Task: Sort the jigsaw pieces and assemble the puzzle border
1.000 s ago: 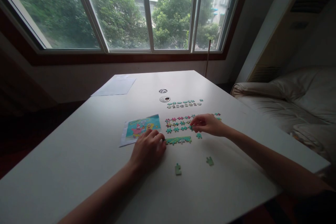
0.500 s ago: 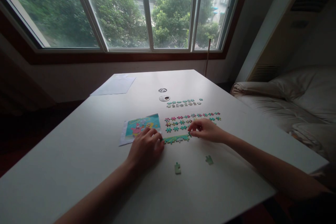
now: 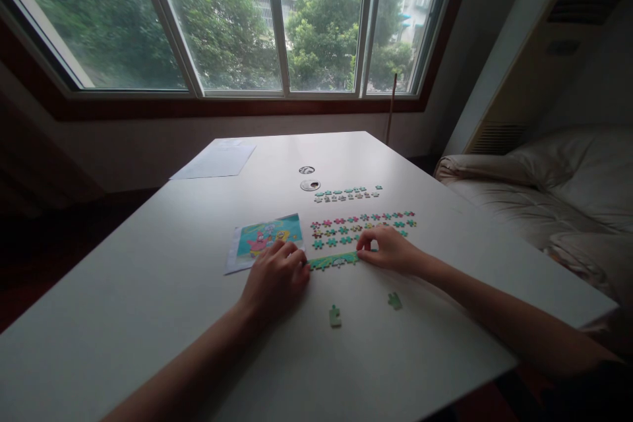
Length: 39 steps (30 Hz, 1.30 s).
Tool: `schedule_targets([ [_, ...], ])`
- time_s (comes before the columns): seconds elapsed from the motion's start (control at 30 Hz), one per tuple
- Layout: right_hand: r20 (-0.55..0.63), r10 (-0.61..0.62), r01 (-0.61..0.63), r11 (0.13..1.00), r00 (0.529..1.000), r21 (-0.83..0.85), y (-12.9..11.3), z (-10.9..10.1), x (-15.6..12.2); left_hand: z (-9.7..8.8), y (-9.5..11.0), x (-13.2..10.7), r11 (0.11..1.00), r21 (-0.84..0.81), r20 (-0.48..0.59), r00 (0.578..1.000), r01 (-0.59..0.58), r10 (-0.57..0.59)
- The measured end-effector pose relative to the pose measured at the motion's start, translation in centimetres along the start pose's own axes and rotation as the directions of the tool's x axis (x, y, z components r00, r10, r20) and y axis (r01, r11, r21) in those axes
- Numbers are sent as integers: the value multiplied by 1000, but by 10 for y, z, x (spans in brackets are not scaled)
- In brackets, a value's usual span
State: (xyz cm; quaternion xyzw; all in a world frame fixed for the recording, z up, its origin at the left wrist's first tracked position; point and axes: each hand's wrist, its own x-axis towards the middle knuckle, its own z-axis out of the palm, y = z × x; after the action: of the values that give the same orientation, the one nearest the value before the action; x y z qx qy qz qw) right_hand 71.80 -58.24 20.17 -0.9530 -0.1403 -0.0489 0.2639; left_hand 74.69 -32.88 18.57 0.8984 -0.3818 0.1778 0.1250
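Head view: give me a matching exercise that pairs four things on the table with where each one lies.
Things:
1. joined puzzle strip
2. cartoon picture card
3. sheet of paper
4. two loose green pieces

Places:
A. far left part of the table, toward the window
B. between the left hand and the right hand, its ends at their fingertips
C. nearer the person than both hands, lying apart from each other
D. just beyond the left hand, left of the rows of small pieces

Pairs: 1-B, 2-D, 3-A, 4-C.
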Motion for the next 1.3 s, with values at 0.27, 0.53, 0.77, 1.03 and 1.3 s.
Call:
schedule_targets([
  [0.27, 117, -89, 90, 996, 989, -9, 18, -28, -3, -3, 0, -3, 984, -83, -1, 988, -157, 157],
  [0.53, 244, -100, 105, 994, 965, -10, 33, -33, -4, -2, 8, -2, 957, -165, 78, 964, -239, 254],
  [0.77, 255, -86, 89, 996, 963, 1, 33, -38, -6, -1, 9, -2, 956, -153, 79, 961, -251, 265],
  [1.03, 269, -78, 77, 997, 960, 17, 31, -39, -5, -2, 11, -2, 957, -151, 36, 966, -248, 256],
  [1.3, 245, -20, 17, 1000, 969, 15, 36, -50, 0, 1, 10, -3, 959, -170, 26, 972, -225, 232],
])
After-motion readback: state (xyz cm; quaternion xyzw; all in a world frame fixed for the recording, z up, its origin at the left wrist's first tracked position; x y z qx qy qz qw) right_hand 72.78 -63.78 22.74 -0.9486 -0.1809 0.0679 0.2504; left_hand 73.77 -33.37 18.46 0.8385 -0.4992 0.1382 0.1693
